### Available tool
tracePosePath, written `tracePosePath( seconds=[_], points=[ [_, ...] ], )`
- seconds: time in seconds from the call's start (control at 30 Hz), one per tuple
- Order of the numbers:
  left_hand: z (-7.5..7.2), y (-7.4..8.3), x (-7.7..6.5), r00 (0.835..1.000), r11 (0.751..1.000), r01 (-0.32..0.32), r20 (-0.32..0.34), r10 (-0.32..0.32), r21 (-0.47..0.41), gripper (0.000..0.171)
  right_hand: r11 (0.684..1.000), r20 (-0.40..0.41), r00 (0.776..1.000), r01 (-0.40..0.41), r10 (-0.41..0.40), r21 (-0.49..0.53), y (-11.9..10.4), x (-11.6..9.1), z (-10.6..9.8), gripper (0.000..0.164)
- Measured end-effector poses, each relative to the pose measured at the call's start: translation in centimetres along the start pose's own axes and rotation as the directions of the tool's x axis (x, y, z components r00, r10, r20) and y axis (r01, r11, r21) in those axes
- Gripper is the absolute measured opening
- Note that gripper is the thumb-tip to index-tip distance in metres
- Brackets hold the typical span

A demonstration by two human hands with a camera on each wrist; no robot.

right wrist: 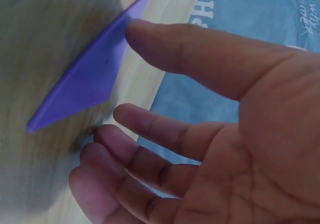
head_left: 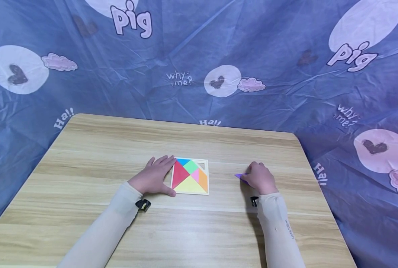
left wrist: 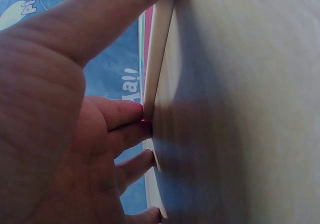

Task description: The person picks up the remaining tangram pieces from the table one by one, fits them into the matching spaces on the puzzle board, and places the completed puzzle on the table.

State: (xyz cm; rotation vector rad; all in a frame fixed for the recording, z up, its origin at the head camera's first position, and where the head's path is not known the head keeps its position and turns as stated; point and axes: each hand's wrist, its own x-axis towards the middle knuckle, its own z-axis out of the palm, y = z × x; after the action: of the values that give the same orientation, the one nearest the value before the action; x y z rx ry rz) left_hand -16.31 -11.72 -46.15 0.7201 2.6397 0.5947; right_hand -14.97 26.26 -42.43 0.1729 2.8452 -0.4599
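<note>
A square tangram (head_left: pixel 189 176) of coloured pieces lies in a pale frame on the table, with a triangular gap at its upper right corner. My left hand (head_left: pixel 153 176) spans the frame's left side, fingers near the top corner and thumb at the bottom edge. In the left wrist view, several fingertips (left wrist: pixel 131 113) meet the side of the frame (left wrist: pixel 159 54). At the right, a purple triangle (right wrist: pixel 92 74) is by my right hand (head_left: pixel 260 178). The right thumb (right wrist: pixel 155 42) overlaps the triangle's edge; the other fingers are loosely bent, the index tip close to one corner.
The wooden table (head_left: pixel 145 238) has rounded far corners. Behind it hangs a blue printed cloth (head_left: pixel 192 41) with folds. Black wrist mounts (head_left: pixel 143 204) sit under both pale sleeves (head_left: pixel 281 227).
</note>
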Motion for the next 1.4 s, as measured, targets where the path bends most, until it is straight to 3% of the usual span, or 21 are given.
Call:
tracePosePath(
  seconds=[0.43,0.83,1.4],
  points=[
    [-0.06,0.04,0.01,1.0,1.0,-0.006,0.001,0.006,0.008,0.126,1.0,-0.002,1.0,0.015,-0.015,0.016,0.07,0.47,0.41,0.028],
    [-0.09,0.1,-0.01,1.0,1.0,0.002,0.006,-0.002,0.001,0.127,0.998,0.034,0.998,0.055,-0.055,0.004,-0.12,0.3,0.45,0.029],
    [-0.18,0.18,0.02,1.0,1.0,0.005,0.011,-0.005,-0.002,0.126,0.997,-0.011,0.998,0.063,-0.062,0.05,0.0,0.82,0.87,0.029]
  ],
)
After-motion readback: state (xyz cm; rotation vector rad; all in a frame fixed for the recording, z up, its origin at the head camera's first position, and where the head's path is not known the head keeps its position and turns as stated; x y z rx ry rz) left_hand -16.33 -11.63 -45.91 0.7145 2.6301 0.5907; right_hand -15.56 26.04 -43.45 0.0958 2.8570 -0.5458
